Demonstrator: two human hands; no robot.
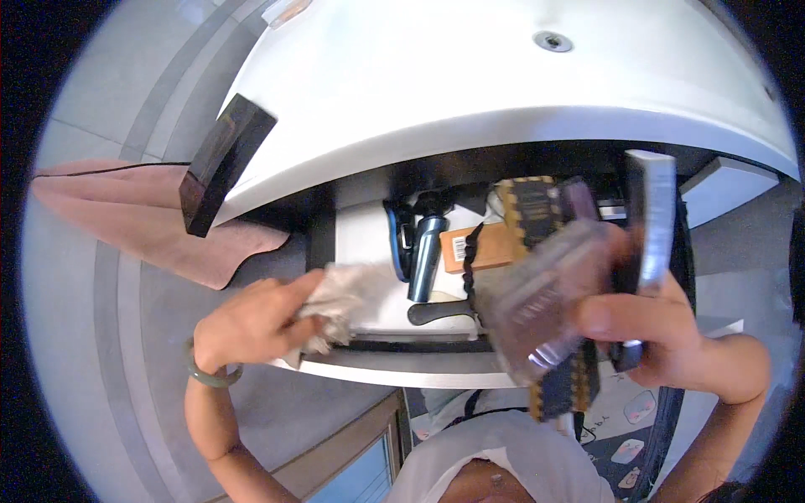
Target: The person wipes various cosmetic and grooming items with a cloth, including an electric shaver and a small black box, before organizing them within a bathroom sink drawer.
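My left hand point(251, 323), a bracelet on its wrist, is closed around a crumpled white cloth or tissue point(340, 302) over the left part of an open drawer point(360, 226). Over the drawer's right side, my right hand point(662, 327) grips a flat, clear brownish case point(545, 302), blurred by motion. A black and silver slab-like object point(656, 218) stands upright against the same hand; whether it is gripped too, I cannot tell. In the drawer lie a teal cylindrical device point(428, 260), a black and blue object point(397, 239), an orange box point(495, 245) and a black-handled tool point(440, 312).
A white tabletop point(436, 67) overhangs the drawer's far side. Black and gold packaging point(537, 205) lies behind the case, and a similar piece point(566, 390) shows below it. A dark block point(226, 163) juts from the table's left edge, near a pink fabric-covered shape point(159, 210).
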